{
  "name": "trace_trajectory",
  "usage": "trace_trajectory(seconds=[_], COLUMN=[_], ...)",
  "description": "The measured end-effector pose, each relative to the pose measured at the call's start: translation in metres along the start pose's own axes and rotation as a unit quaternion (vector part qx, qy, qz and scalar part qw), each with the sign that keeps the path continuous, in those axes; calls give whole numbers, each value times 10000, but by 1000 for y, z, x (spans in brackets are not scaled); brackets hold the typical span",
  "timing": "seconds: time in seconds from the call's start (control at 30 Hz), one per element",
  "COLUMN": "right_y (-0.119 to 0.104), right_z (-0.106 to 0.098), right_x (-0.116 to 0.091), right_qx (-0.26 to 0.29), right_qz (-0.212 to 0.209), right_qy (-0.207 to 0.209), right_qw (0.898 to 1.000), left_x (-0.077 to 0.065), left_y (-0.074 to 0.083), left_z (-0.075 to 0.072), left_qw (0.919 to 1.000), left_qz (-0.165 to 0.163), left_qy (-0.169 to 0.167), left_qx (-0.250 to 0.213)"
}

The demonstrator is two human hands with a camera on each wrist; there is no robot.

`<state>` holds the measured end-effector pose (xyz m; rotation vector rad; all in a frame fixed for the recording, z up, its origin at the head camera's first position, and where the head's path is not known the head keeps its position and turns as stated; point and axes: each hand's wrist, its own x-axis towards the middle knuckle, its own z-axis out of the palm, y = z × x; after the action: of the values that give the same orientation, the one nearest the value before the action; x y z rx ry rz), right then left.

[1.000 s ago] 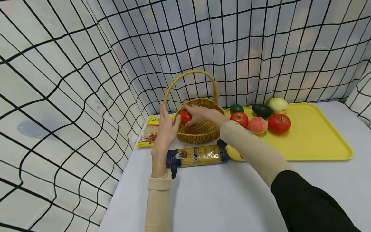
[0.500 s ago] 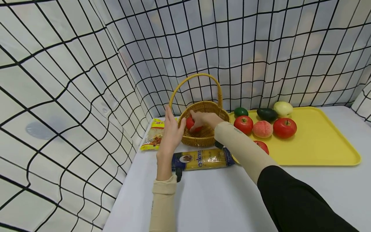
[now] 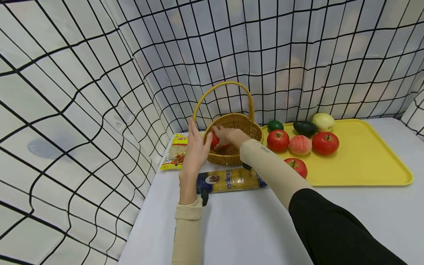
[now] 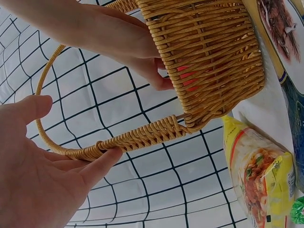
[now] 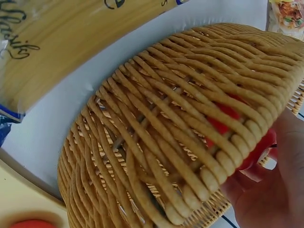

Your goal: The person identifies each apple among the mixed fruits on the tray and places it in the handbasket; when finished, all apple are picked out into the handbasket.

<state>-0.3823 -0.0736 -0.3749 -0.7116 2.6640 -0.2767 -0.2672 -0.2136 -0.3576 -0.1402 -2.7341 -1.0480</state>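
Observation:
A round red fruit [image 3: 215,140] sits low inside the wicker basket [image 3: 225,159], and the fingers of my right hand [image 3: 228,137] grip it from above. Through the weave, the right wrist view shows the fruit [image 5: 256,149] close against the basket wall, with my right hand [image 5: 270,190] around its far side. My left hand [image 3: 195,151] is held upright at the basket's left side. In the left wrist view, the fingers of my left hand [image 4: 52,175] lie straight against the base of the handle [image 4: 137,137], while the thumb stands apart from it.
A yellow tray [image 3: 361,158] on the right bears red fruits, a peach [image 3: 300,144], an avocado [image 3: 305,128] and other produce. A spaghetti pack [image 3: 232,180] lies before the basket. A yellow food packet [image 3: 173,152] lies left. Black netting encloses the back and left.
My right hand has lowered the red fruit a little deeper into the basket. The left hand stays beside the handle. The head view has shifted slightly.

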Motion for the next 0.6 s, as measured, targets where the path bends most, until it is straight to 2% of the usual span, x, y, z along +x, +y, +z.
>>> trace_trajectory(seconds=[0.1,0.33,0.53,0.6], right_y=[1,9,21,26], right_z=[1,-5,-7,-10], right_x=[1,-1,-8,-13], right_qx=[-85,-13,-43,11], right_qz=[70,165,-158,-314], right_qy=[-67,33,73,217], right_qw=[9999,9999,9998,9993], left_x=[0,4,2,1], left_y=[1,5,3,2], left_z=[1,0,0,1], left_qw=[10000,9999,9999,9999], left_qz=[-29,124,15,-12], left_qy=[10,84,21,28], left_qx=[-4,-26,130,148])
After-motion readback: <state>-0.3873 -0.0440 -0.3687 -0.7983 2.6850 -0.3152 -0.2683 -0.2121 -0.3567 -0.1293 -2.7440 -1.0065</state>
